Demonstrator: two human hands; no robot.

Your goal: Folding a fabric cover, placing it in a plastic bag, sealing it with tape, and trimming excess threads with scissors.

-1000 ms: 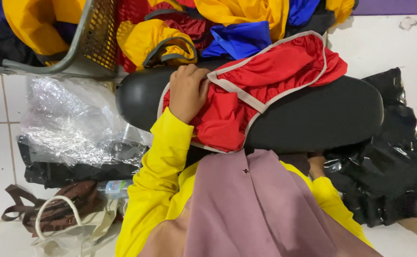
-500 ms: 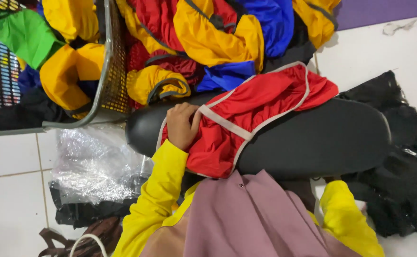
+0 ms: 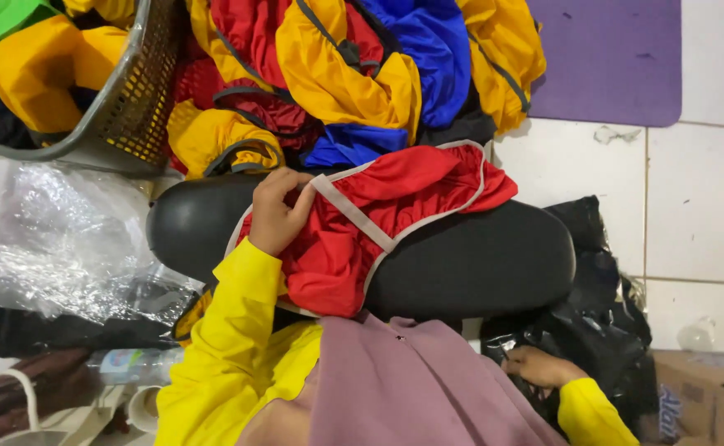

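Now the red garment (image 3: 378, 231) with grey trim lies across a black padded seat (image 3: 477, 264). The left hand (image 3: 279, 211) pinches its edge, fingers together. The right hand (image 3: 539, 367) touches black plastic (image 3: 601, 330), its fingers hard to read. I think the slippery cloth may slide onto the white tile floor (image 3: 700, 206).

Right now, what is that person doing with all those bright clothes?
A person in yellow sleeves has a red garment spread over a black padded board. The left hand pinches its grey trim, while the right hand rests low beside black plastic bags. A heap of clothes and a wire basket lie beyond.
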